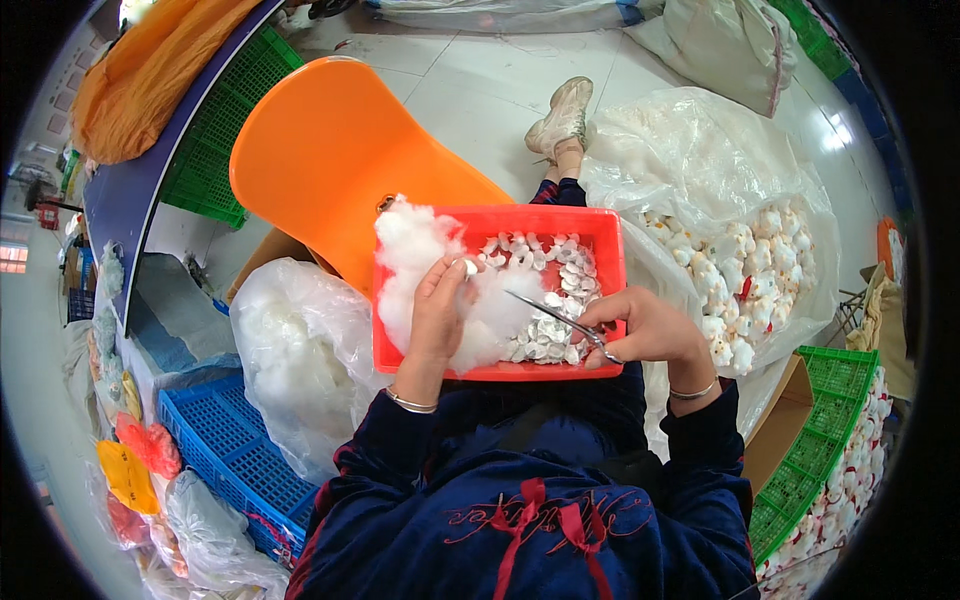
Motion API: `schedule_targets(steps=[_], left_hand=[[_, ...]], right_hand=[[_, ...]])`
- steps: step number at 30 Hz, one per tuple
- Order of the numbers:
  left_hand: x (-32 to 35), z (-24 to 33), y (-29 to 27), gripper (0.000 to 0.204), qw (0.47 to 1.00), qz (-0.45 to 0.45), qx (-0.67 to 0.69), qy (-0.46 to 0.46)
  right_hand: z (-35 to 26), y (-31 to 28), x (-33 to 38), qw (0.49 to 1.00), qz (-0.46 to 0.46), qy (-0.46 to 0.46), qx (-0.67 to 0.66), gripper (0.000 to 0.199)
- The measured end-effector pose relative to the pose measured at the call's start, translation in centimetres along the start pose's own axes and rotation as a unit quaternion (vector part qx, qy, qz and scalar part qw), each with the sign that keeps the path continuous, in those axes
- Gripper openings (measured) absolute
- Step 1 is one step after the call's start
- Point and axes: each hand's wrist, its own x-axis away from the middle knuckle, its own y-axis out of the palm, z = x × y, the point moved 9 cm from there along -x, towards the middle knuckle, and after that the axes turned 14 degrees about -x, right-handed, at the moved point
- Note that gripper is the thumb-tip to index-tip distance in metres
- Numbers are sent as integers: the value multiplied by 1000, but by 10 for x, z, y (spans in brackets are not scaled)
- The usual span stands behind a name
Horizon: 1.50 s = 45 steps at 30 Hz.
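Head view: nearest us, our dark-blue velvet jacket with red ribbon bows [535, 530]. Above the lap, both hands are loaded. Left hand [437, 310]: thumb and fingers pinched on a small rounded white piece [471, 267]; material too small to tell. Right hand [645, 325]: fingers closed round the handles of a slender silver scissor-handled metal tool [550, 311]. Tips look together, but too fine for us to confirm.

Key relation: the tool's long axis runs from the right grip up-left, over the tray, pointing toward the left hand. The pinched piece sits just beyond the tip, left and slightly farther out; near, not touching. The tip is over loose white fluffy fibre [412, 235]; contact, we can't tell. Left hand is nearer the main fibre heap, right hand nearer the loose small white pieces [545, 345]. All of it is in a red rectangular plastic tray [611, 250].

Around us: clear plastic bag of white fibre [300, 370] at left, clear plastic bag of small white plush shapes [750, 270] at right. Farther: curved glossy orange plastic chair [320, 150].
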Motion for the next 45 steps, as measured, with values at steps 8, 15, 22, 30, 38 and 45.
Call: schedule_targets(steps=[8, 15, 22, 30, 38, 45], left_hand=[[20, 24, 79, 22, 968, -137, 208, -36], [17, 23, 79, 23, 990, -36, 129, -47], [29, 26, 103, 13, 986, -22, 166, -22], [32, 23, 105, 17, 997, -16, 79, 1], [36, 24, 113, 22, 982, -60, -175, 51], [47, 28, 131, 22, 958, -88, -260, 85]], right_hand=[[20, 4, 6, 983, 70, 39, 166, 35], [-25, -5, 59, 936, 160, -53, 309, 58], [-23, 8, 50, 897, 180, -45, 402, 55], [8, -21, 77, 968, 160, -67, 181, 29], [3, -47, 115, 914, 290, -114, 261, 33], [9, -42, 114, 906, 263, -105, 315, 35]])
